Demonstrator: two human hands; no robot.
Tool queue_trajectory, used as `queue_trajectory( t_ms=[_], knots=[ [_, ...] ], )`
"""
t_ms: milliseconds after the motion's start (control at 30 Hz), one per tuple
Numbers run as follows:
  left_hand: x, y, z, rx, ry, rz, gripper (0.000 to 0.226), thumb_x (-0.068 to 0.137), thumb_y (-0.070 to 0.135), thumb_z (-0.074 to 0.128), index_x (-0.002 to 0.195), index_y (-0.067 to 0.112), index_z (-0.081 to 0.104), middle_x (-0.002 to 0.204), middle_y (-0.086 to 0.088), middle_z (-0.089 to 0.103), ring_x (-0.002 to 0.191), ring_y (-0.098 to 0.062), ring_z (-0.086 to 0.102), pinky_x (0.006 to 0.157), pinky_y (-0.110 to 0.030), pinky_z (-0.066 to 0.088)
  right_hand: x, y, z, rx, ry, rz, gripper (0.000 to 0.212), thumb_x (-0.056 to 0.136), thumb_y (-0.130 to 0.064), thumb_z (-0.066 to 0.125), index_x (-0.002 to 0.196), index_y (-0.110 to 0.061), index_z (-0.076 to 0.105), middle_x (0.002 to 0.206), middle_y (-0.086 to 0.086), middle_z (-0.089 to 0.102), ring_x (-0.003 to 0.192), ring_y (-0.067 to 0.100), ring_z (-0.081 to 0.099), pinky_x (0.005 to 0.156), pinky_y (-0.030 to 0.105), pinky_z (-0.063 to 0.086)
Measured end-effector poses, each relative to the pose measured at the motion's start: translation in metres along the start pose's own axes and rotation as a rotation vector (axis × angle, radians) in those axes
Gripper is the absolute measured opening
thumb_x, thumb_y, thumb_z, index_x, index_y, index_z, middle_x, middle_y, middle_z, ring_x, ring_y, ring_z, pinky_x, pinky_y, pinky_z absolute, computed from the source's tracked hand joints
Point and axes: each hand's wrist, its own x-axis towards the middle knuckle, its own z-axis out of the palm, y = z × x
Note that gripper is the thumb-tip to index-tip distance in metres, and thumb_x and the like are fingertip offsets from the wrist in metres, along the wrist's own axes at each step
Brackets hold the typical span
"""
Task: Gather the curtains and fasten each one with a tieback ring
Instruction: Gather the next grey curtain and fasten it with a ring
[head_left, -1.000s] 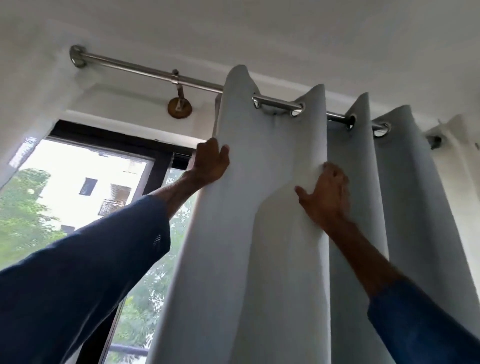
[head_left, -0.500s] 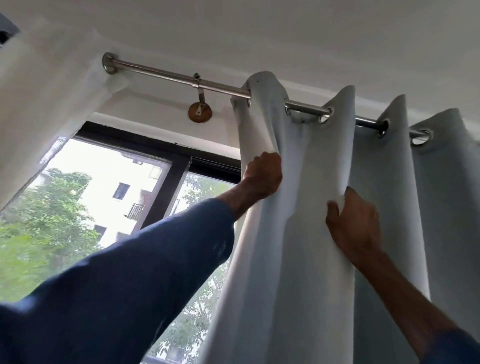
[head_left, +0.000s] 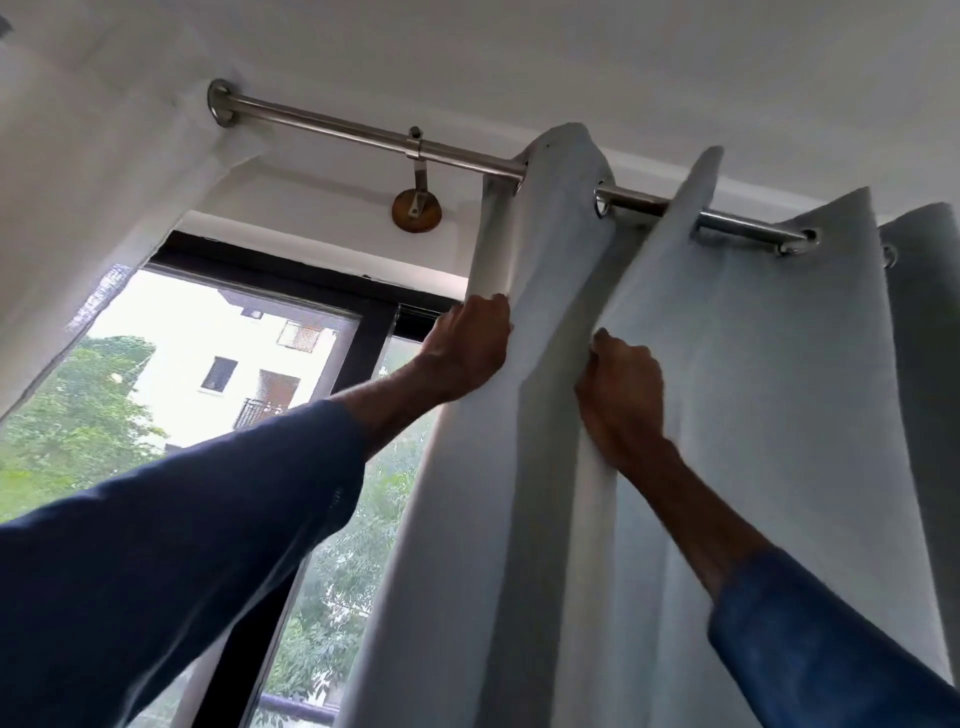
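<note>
Pale grey curtain hangs rightward along the rod; left hand grips its leading edge, right hand pinches the next fold.

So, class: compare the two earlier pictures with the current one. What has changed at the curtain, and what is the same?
The left hand, open on the curtain edge a second ago, has closed its fingers around it. The right hand went from flat to gripping the next fold, and the two folds sit closer together. The curtain still hangs on the rod; no tieback ring is visible.
</note>
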Motion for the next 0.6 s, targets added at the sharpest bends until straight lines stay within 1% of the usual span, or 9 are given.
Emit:
queue_trajectory(
  t_ms=[100,167,233,300,367,400,467,533,600],
  knots=[
    [0.003,-0.008,-0.01,-0.002,-0.006,0.039,0.022,0.1,0.025,0.052,0.103,0.003,0.053,0.101,-0.028,0.063,0.094,-0.051,0.063,0.066,-0.04,0.039,0.004,-0.036,0.01,0.104,0.032,-0.06,0.02,0.099,-0.014,0.046,0.105,-0.003,0.061,0.104,0.02,0.07,0.097,0.039,0.065,0.082,0.042,0.046],
    [0.004,-0.012,-0.013,-0.02,-0.017,0.067,0.019,0.097,0.026,0.055,0.093,0.008,0.05,0.096,-0.026,0.063,0.088,-0.05,0.063,0.062,-0.036,0.035,0.006,-0.057,0.016,0.135,0.064,-0.098,0.02,0.102,-0.018,0.045,0.101,-0.006,0.061,0.1,0.016,0.071,0.092,0.036,0.066,0.073,0.039,0.044],
    [0.003,-0.013,-0.013,-0.068,-0.03,0.095,0.019,0.092,0.021,0.056,0.084,0.014,0.04,0.087,-0.024,0.063,0.081,-0.049,0.063,0.058,-0.036,0.033,0.007,-0.069,0.021,0.184,0.107,-0.132,0.016,0.101,-0.016,0.047,0.094,-0.009,0.06,0.091,0.013,0.07,0.083,0.033,0.065,0.065,0.034,0.036],
    [0.0,-0.011,-0.008,-0.115,-0.024,0.103,0.019,0.09,0.019,0.057,0.085,0.016,0.038,0.083,-0.023,0.063,0.078,-0.049,0.063,0.055,-0.036,0.035,0.004,-0.066,0.022,0.215,0.113,-0.158,0.015,0.099,-0.013,0.048,0.089,-0.009,0.059,0.087,0.014,0.07,0.079,0.034,0.063,0.064,0.036,0.038],
    [-0.006,-0.007,0.0,-0.161,0.0,0.085,0.019,0.09,0.018,0.06,0.098,0.009,0.046,0.079,-0.018,0.065,0.072,-0.045,0.066,0.053,-0.034,0.038,-0.001,-0.05,0.019,0.288,0.111,-0.154,0.021,0.1,-0.014,0.05,0.08,-0.011,0.057,0.082,0.014,0.07,0.072,0.03,0.062,0.062,0.028,0.037],
    [-0.009,-0.003,0.004,-0.182,0.013,0.083,0.031,0.088,0.014,0.063,0.112,0.004,0.046,0.073,-0.012,0.065,0.066,-0.039,0.067,0.05,-0.031,0.038,-0.005,-0.04,0.017,0.328,0.112,-0.158,0.024,0.1,-0.013,0.051,0.076,-0.013,0.057,0.079,0.013,0.07,0.066,0.024,0.06,0.058,0.02,0.034],
    [-0.017,0.006,0.011,-0.226,0.013,0.12,0.074,0.081,0.0,0.066,0.144,-0.002,0.028,0.056,0.006,0.052,0.049,-0.016,0.063,0.041,-0.025,0.036,-0.014,-0.024,0.01,0.377,0.113,-0.159,0.027,0.096,-0.007,0.052,0.071,-0.017,0.053,0.072,0.01,0.068,0.056,0.015,0.052,0.053,0.009,0.031],
    [-0.026,0.016,0.021,-0.327,0.021,0.171,0.099,0.076,-0.009,0.064,0.157,0.007,0.009,0.046,0.009,0.043,0.041,-0.009,0.056,0.032,-0.015,0.032,-0.025,-0.011,0.003,0.42,0.137,-0.116,0.032,0.094,-0.002,0.055,0.067,-0.018,0.05,0.063,-0.002,0.061,0.051,0.003,0.047,0.057,0.003,0.034],
    [-0.034,0.026,0.029,-0.394,0.023,0.182,0.102,0.071,-0.012,0.062,0.156,0.02,0.015,0.046,0.004,0.047,0.043,-0.008,0.057,0.03,-0.021,0.038,-0.033,0.001,-0.002,0.439,0.154,-0.04,0.034,0.092,0.001,0.059,0.064,-0.015,0.049,0.057,-0.014,0.05,0.049,0.0,0.045,0.059,0.003,0.036]
  ],
)
